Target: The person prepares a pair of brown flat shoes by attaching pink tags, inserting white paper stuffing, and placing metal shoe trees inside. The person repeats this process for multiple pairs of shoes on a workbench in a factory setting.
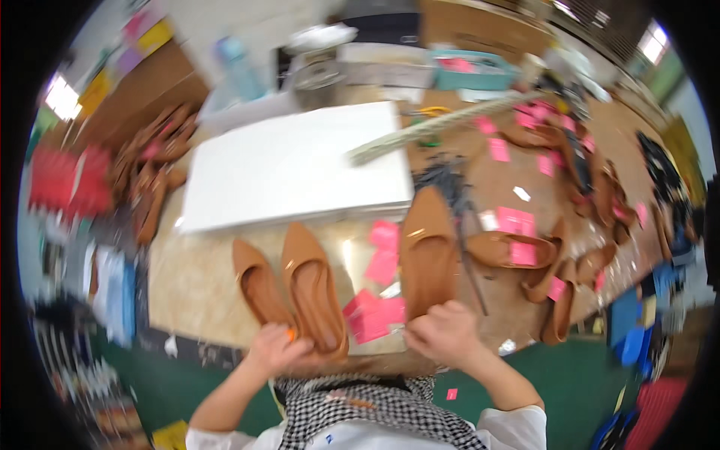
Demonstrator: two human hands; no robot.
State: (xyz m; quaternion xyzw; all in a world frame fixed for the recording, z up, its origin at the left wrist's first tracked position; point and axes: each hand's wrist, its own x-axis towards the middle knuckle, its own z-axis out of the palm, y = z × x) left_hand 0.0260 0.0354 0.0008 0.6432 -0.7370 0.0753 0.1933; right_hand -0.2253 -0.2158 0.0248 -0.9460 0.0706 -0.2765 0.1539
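A pair of pointed tan flats lies side by side on the table in front of me, a left shoe (259, 279) and a right shoe (309, 274). My left hand (279, 349) is closed at their heels, gripping the left shoe, with a small orange spot showing at its fingers. Farther right, another tan flat (430, 251) points away from me. Its heel is pinched in my right hand (448, 331), whose fingertips are partly hidden inside. Pink tags (375, 315) lie between the shoes, by my right hand. The picture is somewhat blurred.
White flat boxes or sheets (292, 169) are stacked behind the shoes, with a pale rod-like roll (450, 126) across their corner. Tan flats (514, 249) with pink tags crowd the right; more brown shoes (150, 184) are heaped at left. A teal basket (472, 73) stands at the back.
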